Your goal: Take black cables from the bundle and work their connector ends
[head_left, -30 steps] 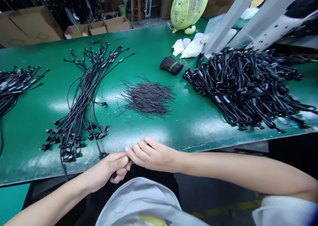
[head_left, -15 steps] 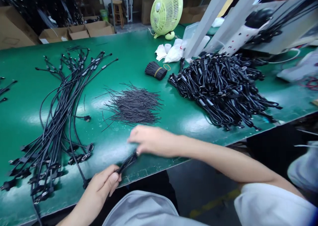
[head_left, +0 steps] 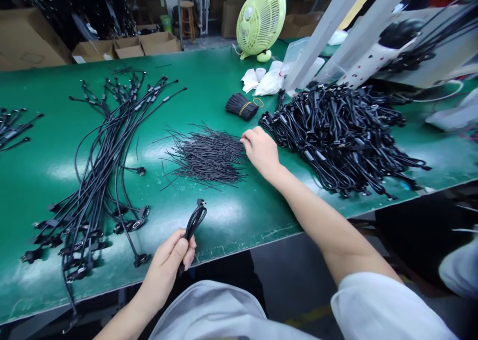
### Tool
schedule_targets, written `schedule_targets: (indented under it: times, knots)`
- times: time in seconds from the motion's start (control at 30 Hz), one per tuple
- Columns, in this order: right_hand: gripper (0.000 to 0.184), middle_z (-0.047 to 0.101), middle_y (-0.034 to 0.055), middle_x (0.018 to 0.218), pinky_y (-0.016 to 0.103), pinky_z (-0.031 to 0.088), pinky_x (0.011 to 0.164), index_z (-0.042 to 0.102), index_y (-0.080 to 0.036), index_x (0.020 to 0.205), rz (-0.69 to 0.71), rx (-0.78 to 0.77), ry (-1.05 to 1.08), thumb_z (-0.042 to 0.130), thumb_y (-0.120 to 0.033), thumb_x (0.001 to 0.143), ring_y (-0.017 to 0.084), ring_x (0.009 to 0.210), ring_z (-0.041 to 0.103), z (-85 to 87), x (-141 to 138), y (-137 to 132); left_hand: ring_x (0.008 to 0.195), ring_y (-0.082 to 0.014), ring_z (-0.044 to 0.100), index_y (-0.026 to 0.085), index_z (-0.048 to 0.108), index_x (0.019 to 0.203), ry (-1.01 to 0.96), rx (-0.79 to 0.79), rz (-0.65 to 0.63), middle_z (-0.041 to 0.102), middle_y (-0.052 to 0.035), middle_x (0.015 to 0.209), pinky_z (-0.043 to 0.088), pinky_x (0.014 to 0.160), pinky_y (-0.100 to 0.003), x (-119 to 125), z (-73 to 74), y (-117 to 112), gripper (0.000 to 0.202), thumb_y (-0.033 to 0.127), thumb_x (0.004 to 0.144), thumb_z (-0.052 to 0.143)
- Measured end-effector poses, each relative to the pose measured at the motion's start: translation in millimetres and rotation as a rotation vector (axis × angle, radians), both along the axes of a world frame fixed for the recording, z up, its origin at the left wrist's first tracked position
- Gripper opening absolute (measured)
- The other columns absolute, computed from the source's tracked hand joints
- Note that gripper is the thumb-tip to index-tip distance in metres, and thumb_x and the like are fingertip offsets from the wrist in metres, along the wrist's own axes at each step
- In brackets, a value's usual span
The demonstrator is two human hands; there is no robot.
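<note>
A long green table [head_left: 239,215] is being lit so that glare is being thrown back from its surface, and the far side is being lined by cardboard boxes [head_left: 160,44]. Near the front edge, a looped black cable [head_left: 194,220] is being held upright in the left hand [head_left: 170,255], the thumb and fingers being pressed around its lower part, while a connector is being left exposed at the top. Beyond it, a loose pile of thin black ties [head_left: 212,156] is being reached by the right hand [head_left: 261,151]. Its fingertips are being kept close together at the pile's right edge; whether a tie is being pinched cannot be told. Behind the pile, a tie bundle [head_left: 241,106] is being bound by a yellow band. The pile is being flanked by long cables [head_left: 97,190] on the left and heaped looped cables [head_left: 347,136] on the right. Farther back, white packets [head_left: 271,82] are being overlooked by a green fan [head_left: 261,21].
</note>
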State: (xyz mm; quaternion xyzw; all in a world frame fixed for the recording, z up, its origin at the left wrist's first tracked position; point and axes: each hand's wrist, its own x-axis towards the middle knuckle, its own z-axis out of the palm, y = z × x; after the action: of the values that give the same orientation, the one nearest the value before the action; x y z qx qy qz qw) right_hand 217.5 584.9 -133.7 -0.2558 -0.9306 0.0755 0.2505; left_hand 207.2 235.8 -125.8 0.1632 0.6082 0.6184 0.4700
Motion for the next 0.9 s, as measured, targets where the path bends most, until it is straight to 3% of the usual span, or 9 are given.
schedule_targets:
  times: [0.3,0.47,0.53,0.63,0.7,0.73,0.8,0.9]
  knots:
    - [0.019,0.060,0.0085,0.100,0.029,0.036,0.064,0.065,-0.017,0.088,-0.062,0.012,0.109,0.047,-0.025,0.091,0.017,0.075,0.054,14.6,26.3,-20.3,0.052,-0.0082,0.031,0.014,0.054,0.090,-0.105,0.127,0.032,0.036,0.0060,0.058,0.024,0.051,-0.023,14.0,9.5,-0.6,0.039,0.053,0.091,0.056]
    - [0.016,0.058,0.0069,0.090,0.029,0.038,0.067,0.061,-0.018,0.082,-0.065,-0.060,0.205,0.048,-0.024,0.089,0.017,0.073,0.052,21.0,40.5,-44.1,0.051,-0.0075,0.031,0.012,0.055,0.101,-0.152,0.174,0.098,0.035,0.0066,0.059,0.022,0.049,-0.021,20.5,13.6,4.0,0.040,0.051,0.091,0.058]
    - [0.015,0.057,0.0050,0.083,0.028,0.039,0.067,0.058,-0.018,0.079,0.028,-0.222,0.248,0.048,-0.025,0.088,0.016,0.071,0.051,22.4,49.6,-70.6,0.050,-0.0076,0.031,0.014,0.051,0.115,-0.191,0.203,0.107,0.036,0.0071,0.060,0.021,0.047,-0.021,21.8,16.7,6.6,0.045,0.049,0.090,0.060]
    - [0.018,0.055,0.0011,0.074,0.025,0.041,0.064,0.056,-0.018,0.077,0.384,-0.602,0.118,0.050,-0.028,0.091,0.014,0.068,0.051,20.4,68.4,-126.9,0.049,-0.0079,0.030,0.016,0.041,0.131,-0.238,0.259,0.091,0.036,0.0079,0.060,0.021,0.047,-0.020,21.2,19.9,9.3,0.058,0.048,0.088,0.062]
    - [0.020,0.054,-0.0004,0.073,0.022,0.041,0.061,0.056,-0.017,0.078,0.582,-0.728,0.024,0.049,-0.028,0.093,0.012,0.066,0.051,17.5,81.6,-163.0,0.049,-0.0081,0.030,0.014,0.045,0.131,-0.232,0.262,0.074,0.035,0.0075,0.061,0.021,0.046,-0.020,19.7,18.9,9.3,0.058,0.049,0.088,0.062]
    - [0.020,0.054,-0.0004,0.074,0.022,0.042,0.061,0.056,-0.017,0.079,0.625,-0.709,0.014,0.048,-0.027,0.095,0.011,0.065,0.051,16.2,87.1,-177.3,0.050,-0.0083,0.031,0.012,0.048,0.129,-0.196,0.247,0.076,0.035,0.0067,0.061,0.023,0.047,-0.021,18.9,17.2,8.7,0.056,0.050,0.089,0.061]
    - [0.020,0.055,0.0014,0.076,0.022,0.042,0.062,0.056,-0.016,0.081,0.633,-0.483,0.057,0.045,-0.024,0.097,0.011,0.066,0.052,15.0,93.9,-195.6,0.052,-0.0097,0.034,0.011,0.055,0.124,-0.016,0.179,0.098,0.040,0.0039,0.064,0.028,0.049,-0.022,17.3,11.5,6.7,0.050,0.049,0.091,0.056]
    - [0.020,0.061,0.0071,0.086,0.027,0.044,0.072,0.060,-0.014,0.090,0.723,0.156,0.135,0.041,-0.013,0.096,0.014,0.078,0.056,18.5,92.6,-201.1,0.063,-0.0151,0.046,0.015,0.058,0.126,0.441,0.022,0.119,0.054,-0.0020,0.073,0.040,0.062,-0.028,14.4,1.5,3.0,0.040,0.039,0.095,0.049]
